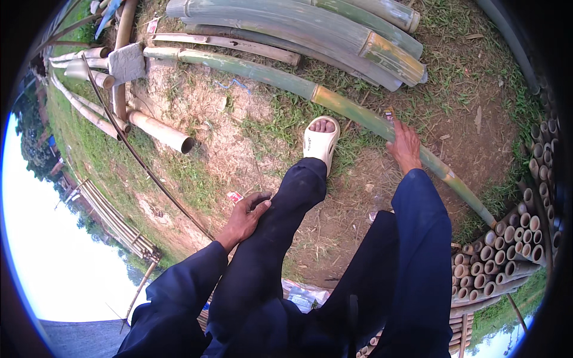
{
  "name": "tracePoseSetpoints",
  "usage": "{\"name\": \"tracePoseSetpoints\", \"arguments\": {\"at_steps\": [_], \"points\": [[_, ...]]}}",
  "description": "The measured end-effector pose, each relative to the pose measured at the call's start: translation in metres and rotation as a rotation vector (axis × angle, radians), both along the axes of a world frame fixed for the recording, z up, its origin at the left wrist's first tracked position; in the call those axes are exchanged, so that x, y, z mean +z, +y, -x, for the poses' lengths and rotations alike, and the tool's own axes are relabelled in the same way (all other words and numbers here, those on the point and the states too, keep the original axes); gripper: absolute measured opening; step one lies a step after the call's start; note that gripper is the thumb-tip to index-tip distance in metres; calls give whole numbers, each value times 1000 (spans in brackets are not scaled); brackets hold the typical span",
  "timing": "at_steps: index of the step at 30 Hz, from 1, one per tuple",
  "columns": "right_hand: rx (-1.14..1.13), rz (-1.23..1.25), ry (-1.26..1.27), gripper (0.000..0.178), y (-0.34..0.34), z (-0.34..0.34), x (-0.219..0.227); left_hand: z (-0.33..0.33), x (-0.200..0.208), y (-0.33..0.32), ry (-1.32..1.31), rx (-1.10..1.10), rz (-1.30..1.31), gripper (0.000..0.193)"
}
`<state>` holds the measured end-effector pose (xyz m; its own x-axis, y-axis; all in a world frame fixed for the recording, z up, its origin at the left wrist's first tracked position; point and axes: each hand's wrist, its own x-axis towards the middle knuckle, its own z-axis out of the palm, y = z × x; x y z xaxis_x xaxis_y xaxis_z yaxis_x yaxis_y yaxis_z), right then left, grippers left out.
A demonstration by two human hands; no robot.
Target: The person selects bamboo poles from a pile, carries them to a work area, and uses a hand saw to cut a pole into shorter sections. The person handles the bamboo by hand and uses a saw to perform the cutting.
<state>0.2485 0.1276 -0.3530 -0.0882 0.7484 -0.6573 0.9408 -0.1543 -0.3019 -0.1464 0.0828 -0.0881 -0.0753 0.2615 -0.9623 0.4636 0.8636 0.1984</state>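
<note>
A long green and yellow bamboo pole [358, 113] lies slantwise across the ground, from the upper left down to the stacked bamboo at the right. My right hand [405, 146] is closed over this pole near its middle right, with the fingers bent across its top. Beside my left leg is my left hand [243, 219], its fingers loosely bent and touching the dark trouser cloth just below the knee; nothing shows in it. My foot in a cream sandal [321, 142] stands close to the near side of the pole.
Thick split and whole bamboo lengths [286, 27] lie beyond the pole. A stack of cut bamboo tubes [501, 253] rises at the right. At the left are a concrete block [126, 64], a hollow bamboo tube [161, 132] and a thin dark rod [140, 158]. Grass and bare soil surround me.
</note>
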Motion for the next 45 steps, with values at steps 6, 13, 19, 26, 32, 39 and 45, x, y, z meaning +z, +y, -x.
{"name": "tracePoseSetpoints", "arguments": {"at_steps": [6, 13, 19, 26, 32, 39, 45], "points": [[-47, 0, 223, 66, -6, -4, 12, 32, -39, 19, 5, 11, -181, 44], [-49, -102, 313, 53, -7, -12, 64, 56, -58, 108, 487, -404, -646, 68], [-77, -221, 468, 51, 0, 29, 126, 126, -3, 171, 843, -1226, -1013, 102], [-40, -184, 530, 39, 13, 126, 267, 216, 127, 245, 880, -1460, -941, 87], [-86, -194, 471, 54, -26, 93, 359, 186, 203, 266, 533, -1583, -935, 76], [-172, -312, 369, 54, -118, -63, 421, 7, 212, 211, 146, -1629, -977, 52], [-198, -359, 244, 64, -170, -150, 463, -81, 212, 173, 25, -1674, -1043, 42]]}}
